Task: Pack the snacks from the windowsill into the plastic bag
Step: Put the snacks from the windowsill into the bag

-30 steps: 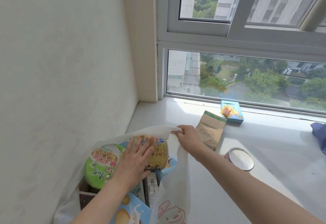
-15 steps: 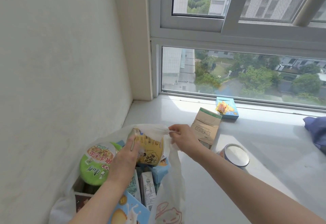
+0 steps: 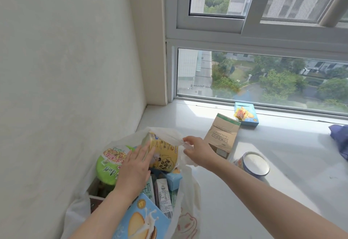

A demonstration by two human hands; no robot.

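1. Noodle cup, the yellow one, lies on its side across the mouth of the plastic bag. Its long axis runs from the wall side toward the right, and its right end is tucked under the bag's rim.
2. The left hand rests with flat fingers on the cup's near-left side and is not closed around it (a push, I judge, not a hold). The grip of the right hand pinches the bag's rim just beside the cup's other end.
3. The brown carton, blue box and round tub wait on the windowsill to the right of the bag. The right hand is nearer to them.
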